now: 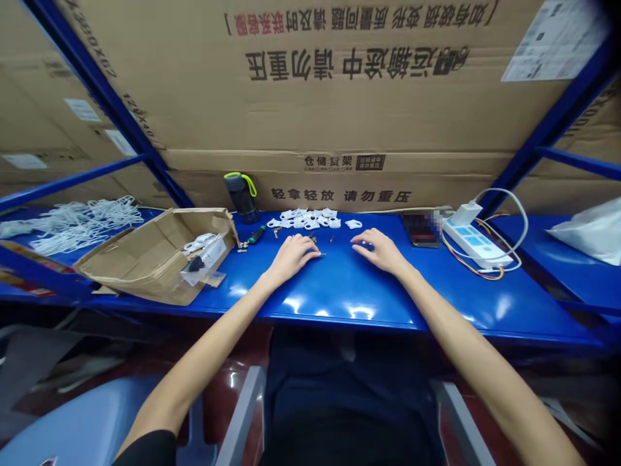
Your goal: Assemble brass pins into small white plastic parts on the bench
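My left hand (293, 254) rests low over the blue table, thumb and fingertips pinched together at a tiny brass-coloured piece (323, 254) that pokes out past them. Across a short gap, my right hand (381, 250) hovers with thumb and index finger apart and nothing plainly between them. Beyond both hands lies a pile of white ring-shaped plastic parts (310, 223). One single white part (354, 224) sits right of the pile. A small screw-like bit (332, 239) lies between the hands. More brass-coloured bits behind my left fingers are partly hidden.
A cardboard box (145, 278) with bagged parts stands left, white cables (92, 223) beyond it. A green-and-black screwdriver (257, 235) lies near a dark bottle (241, 197). At right are a phone (421, 230) and a power strip (478, 244) with loose cords. Blue posts flank the table.
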{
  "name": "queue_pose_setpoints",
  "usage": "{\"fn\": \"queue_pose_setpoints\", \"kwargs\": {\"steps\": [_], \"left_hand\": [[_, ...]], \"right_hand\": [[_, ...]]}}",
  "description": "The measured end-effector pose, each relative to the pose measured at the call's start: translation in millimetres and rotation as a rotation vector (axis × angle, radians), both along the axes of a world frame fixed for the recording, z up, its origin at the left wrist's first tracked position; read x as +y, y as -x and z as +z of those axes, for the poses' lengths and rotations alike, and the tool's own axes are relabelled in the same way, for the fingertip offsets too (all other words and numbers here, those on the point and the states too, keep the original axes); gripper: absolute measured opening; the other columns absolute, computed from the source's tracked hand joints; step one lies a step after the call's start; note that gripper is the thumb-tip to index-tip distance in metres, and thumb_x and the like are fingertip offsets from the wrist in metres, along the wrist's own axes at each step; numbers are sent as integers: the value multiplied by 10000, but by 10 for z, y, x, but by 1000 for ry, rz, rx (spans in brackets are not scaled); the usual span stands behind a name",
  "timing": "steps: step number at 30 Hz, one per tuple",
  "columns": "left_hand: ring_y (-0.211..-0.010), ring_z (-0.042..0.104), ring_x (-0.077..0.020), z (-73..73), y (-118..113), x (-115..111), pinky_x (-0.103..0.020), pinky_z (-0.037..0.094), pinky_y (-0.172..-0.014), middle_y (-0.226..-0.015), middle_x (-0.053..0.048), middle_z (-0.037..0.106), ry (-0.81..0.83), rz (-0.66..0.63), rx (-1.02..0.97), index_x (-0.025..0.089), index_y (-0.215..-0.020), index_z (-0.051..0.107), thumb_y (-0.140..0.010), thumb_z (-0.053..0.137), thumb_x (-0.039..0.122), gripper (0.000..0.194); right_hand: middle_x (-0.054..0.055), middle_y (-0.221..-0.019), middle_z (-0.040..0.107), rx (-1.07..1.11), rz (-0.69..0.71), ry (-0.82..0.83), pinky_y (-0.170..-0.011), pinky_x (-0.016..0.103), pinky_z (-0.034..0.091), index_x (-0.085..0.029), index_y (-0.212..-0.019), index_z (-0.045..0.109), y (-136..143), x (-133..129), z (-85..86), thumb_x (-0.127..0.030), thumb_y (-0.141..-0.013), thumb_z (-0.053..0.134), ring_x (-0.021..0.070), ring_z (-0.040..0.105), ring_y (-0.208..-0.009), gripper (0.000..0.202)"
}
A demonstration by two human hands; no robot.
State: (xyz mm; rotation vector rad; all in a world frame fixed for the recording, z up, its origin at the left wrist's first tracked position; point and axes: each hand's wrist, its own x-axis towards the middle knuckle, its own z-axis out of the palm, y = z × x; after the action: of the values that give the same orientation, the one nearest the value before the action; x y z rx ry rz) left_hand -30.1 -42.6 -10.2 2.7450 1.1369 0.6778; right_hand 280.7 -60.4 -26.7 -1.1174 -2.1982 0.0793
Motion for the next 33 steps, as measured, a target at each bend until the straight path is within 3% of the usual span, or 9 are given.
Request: {"fn": "queue_pose_setpoints", "kwargs": {"steps": [2, 5, 9, 16, 21, 26, 33], "left_hand": [[-1023, 620, -231, -6, -249, 45, -383, 448, -958, -1098, -48, 765, 106, -55, -148, 224, -1035, 784, -1040, 604, 420, 266], [-966, 637, -226, -30, -589, 147, -356, 470, -906, -1031, -46, 778, 256, -63, -302, 205, -1003, 804, -992, 659, 424, 263], [-845, 648, -200, -91, -749, 226, -324, 474, -823, -948, -47, 778, 412, -103, -419, 165, -1023, 808, -957, 682, 424, 295], [-811, 635, -189, -150, -576, 225, -314, 482, -793, -917, -45, 766, 468, -150, -379, 161, -988, 781, -956, 671, 420, 283], [-889, 632, -205, -134, -451, 320, -350, 485, -882, -955, -54, 738, 310, -204, -223, 182, -969, 760, -987, 654, 374, 220], [-985, 623, -256, -77, -171, 472, -404, 474, -945, -949, -82, 711, 103, -26, -150, 179, -952, 756, -999, 657, 323, 181], [-1031, 647, -288, 39, 88, 538, -427, 459, -992, -996, -92, 755, 28, 129, -43, 194, -951, 800, -961, 718, 330, 159]], "right_hand": [[79, -1156, 759, -32, 80, -6, -931, 440, 502, -275, -1257, 714, 102, -16, -24, -438, -1026, 609, 282, 661, -1043, 302], [82, -1104, 774, -38, 66, -45, -878, 432, 503, -264, -1225, 728, 169, -12, -73, -429, -1038, 594, 284, 673, -1004, 283], [85, -1086, 792, -5, 19, -109, -864, 413, 489, -252, -1190, 745, 129, -2, -90, -371, -1076, 526, 263, 688, -950, 274], [88, -1070, 794, -208, 82, -185, -839, 409, 416, -220, -1094, 755, 211, 13, -53, -354, -1083, 515, 251, 663, -949, 275], [89, -1031, 775, -285, 78, -153, -845, 390, 396, -206, -1069, 742, 166, 13, 9, -281, -1048, 539, 244, 650, -952, 217], [88, -1086, 780, -244, -78, -78, -852, 399, 378, -220, -1004, 743, -141, -5, 141, -295, -982, 616, 274, 634, -1016, 149], [76, -1239, 743, -262, -133, 10, -874, 423, 389, -257, -983, 781, -397, -38, 172, -398, -962, 643, 296, 602, -1104, 198]]}}
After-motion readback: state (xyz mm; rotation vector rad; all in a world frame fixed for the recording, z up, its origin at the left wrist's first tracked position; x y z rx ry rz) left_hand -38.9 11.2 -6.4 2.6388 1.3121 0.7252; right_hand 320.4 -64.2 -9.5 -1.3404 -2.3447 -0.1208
